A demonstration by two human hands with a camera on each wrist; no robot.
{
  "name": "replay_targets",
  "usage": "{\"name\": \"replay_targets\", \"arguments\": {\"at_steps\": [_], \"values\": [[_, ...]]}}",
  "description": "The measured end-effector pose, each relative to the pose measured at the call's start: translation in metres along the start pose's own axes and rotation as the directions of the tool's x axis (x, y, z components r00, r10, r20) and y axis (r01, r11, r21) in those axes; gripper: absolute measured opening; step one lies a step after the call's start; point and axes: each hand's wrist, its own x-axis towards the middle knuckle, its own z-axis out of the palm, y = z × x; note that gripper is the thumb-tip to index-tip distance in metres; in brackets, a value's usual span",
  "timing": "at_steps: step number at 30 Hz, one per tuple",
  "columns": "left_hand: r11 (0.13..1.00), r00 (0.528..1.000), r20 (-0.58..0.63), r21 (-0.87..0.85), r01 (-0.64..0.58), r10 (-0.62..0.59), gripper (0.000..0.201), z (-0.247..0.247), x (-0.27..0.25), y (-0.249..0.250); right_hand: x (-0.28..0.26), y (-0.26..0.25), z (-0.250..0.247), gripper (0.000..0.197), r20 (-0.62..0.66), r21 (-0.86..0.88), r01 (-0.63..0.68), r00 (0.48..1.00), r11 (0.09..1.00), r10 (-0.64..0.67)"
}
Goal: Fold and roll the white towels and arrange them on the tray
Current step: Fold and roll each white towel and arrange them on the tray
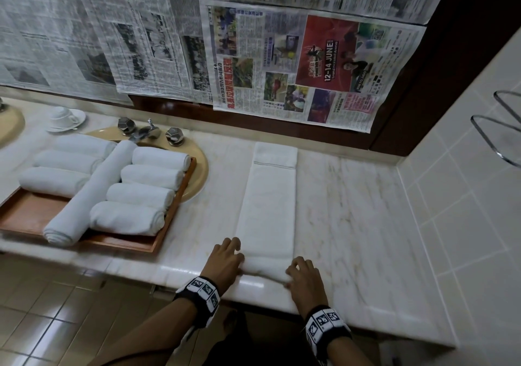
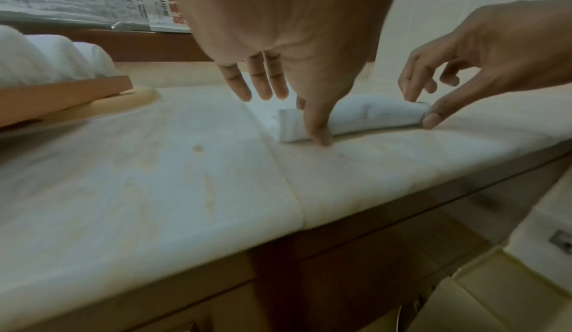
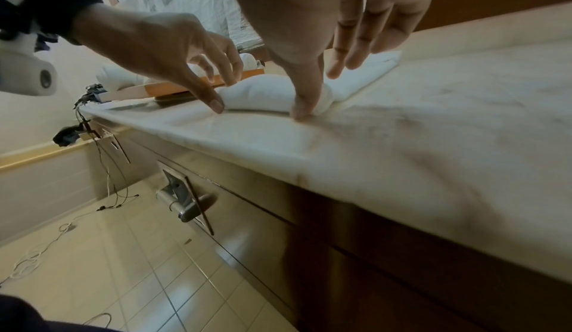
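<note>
A white towel [image 1: 267,205], folded into a long narrow strip, lies flat on the marble counter [image 1: 352,210] and runs from the front edge toward the newspaper-covered wall [image 1: 197,41]. Its near end is turned up into a short roll [image 2: 356,117] lying crosswise, close to the counter's front edge.

The person stands at the counter with both hands on that roll. The left hand [image 1: 225,261] sits at the roll's left end: its thumb [image 2: 318,126] presses down at the front of the roll against the counter, while the other fingers [image 2: 263,85] extend over the top of the cloth (fairly straight, slightly spread). The right hand [image 1: 304,278] sits at the roll's right end: its thumb [image 3: 304,102] bears on the front of the roll, and in the left wrist view its thumb and curled fingertips pinch the end of the roll between them. The roll lies between the two hands, under the fingers and ahead of the thumbs. The unrolled remainder of the strip extends away from the hands.

To the left of the strip, well apart from it, a wooden tray [image 1: 25,213] rests over a beige sink basin [image 1: 201,168]. The tray holds seven short rolled towels [image 1: 127,219] in two columns, with one longer rolled towel [image 1: 90,193] laid diagonally between them. Behind the tray stand the tap fittings [image 1: 149,132] and an upturned cup on a saucer [image 1: 64,119].
</note>
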Motion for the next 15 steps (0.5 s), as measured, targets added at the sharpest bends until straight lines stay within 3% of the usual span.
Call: {"name": "replay_targets", "arguments": {"at_steps": [6,7,9,11,15], "values": [[0.988,0.996,-0.053,-0.136,-0.078,0.071,0.012,0.020,-0.007,-0.009,0.001,0.007,0.008,0.034,0.041,0.055,-0.002,0.999,0.999,0.000],[0.981,0.997,-0.049,-0.178,-0.072,0.064,0.015,0.022,-0.009,-0.011,0.002,0.009,0.010,0.030,0.048,0.103,-0.008,0.999,0.995,0.003],[0.966,0.999,-0.034,-0.255,-0.035,0.027,0.043,0.019,-0.010,-0.009,0.008,0.009,0.008,0.022,0.070,0.201,-0.026,0.997,0.979,0.012],[0.954,0.999,-0.032,-0.299,0.008,-0.018,0.059,0.010,-0.008,-0.002,0.012,0.006,-0.002,0.018,0.094,0.315,-0.085,0.994,0.945,0.058],[0.921,0.991,-0.026,-0.372,0.113,-0.132,0.051,-0.001,-0.004,0.008,0.018,0.003,-0.012,0.014,0.056,0.409,-0.197,0.980,0.891,0.191]]}}
